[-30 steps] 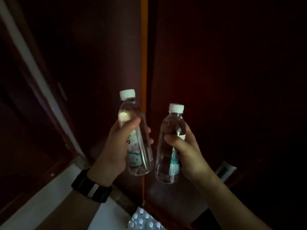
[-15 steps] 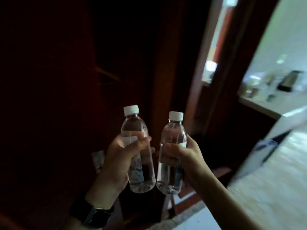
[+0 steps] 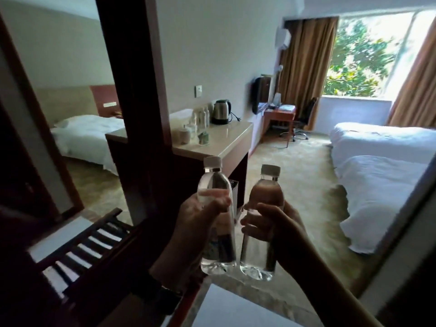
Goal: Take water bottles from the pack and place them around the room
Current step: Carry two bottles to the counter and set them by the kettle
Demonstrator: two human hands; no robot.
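View has swung since half a second ago: the dark wood panelling that filled most of the frame then is gone, and the lit room now lies open ahead

Far left: a mirror (image 3: 70,95) in a dark frame reflects a white bed. Below it, a dark slatted luggage rack (image 3: 87,246), blurred

Centre left: a counter (image 3: 226,140) with a pale top carries a steel kettle (image 3: 221,111), some small jars and what look like bottles, too blurred to tell apart

Left hand (image 3: 193,223): fingers curled round the middle of the left bottle (image 3: 217,223), thumb across its front. Dark watch (image 3: 165,300) on the wrist. Bottle upright, white cap on, clear water inside, held in the air in front of the counter's end

Right hand (image 3: 271,223): fingers wrapped round the right bottle (image 3: 262,232) at mid-height, thumb across the front. Same upright pose, cap on, base level with the other bottle's base. The two bottles stand just beside each other, bases nearly touching; whether they touch I cannot tell

Grip on both bottles reads the same as in the earlier frames; bottles sit in much the same spot in the view

Right of centre, far back: a desk (image 3: 280,114) with an office chair (image 3: 304,116), tan curtains (image 3: 304,67), a bright window (image 3: 363,55) with green foliage outside

Right: two beds (image 3: 382,175) with white covers on tan carpet (image 3: 302,180)
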